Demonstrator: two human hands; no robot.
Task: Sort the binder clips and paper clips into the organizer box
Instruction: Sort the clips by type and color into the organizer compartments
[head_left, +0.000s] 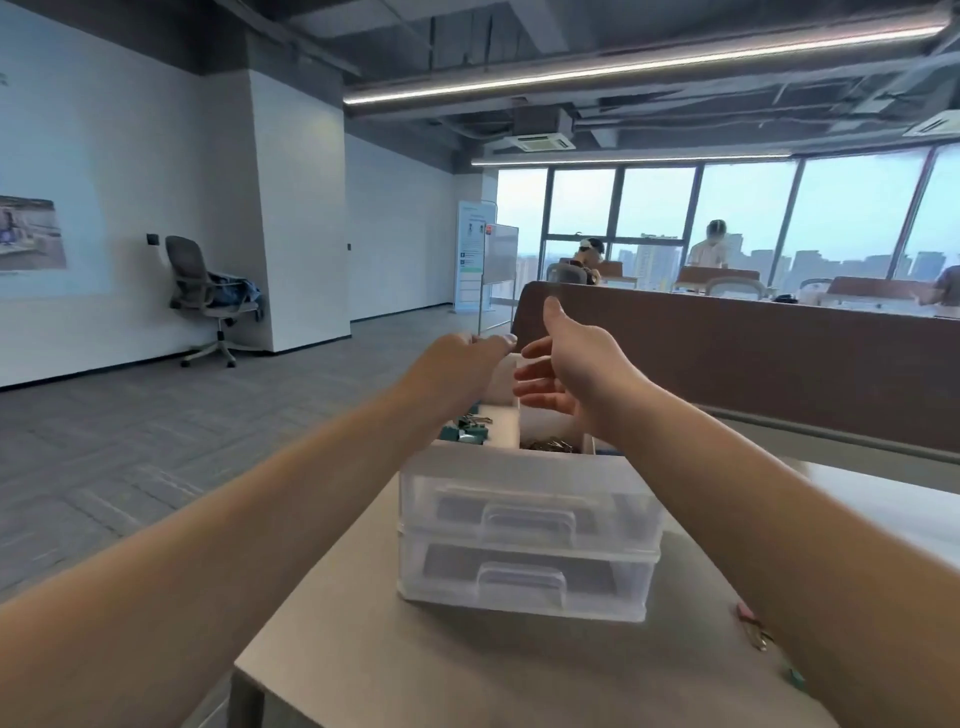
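A translucent white organizer box (524, 545) with two drawers stands on the table (467, 670). Its open top holds teal binder clips (465, 430) on the left and metal paper clips (553, 445) on the right, split by a white divider. My left hand (457, 364) reaches over the box's far left side, its fingers on the back wall. My right hand (566, 364) hovers above the far right part, fingers spread and empty. A few loose clips (758, 631) lie on the table beside my right forearm.
A brown partition (753, 358) runs behind the table. An office chair (208, 301) stands by the left wall. People sit at desks near the windows. The table's left edge drops to carpeted floor.
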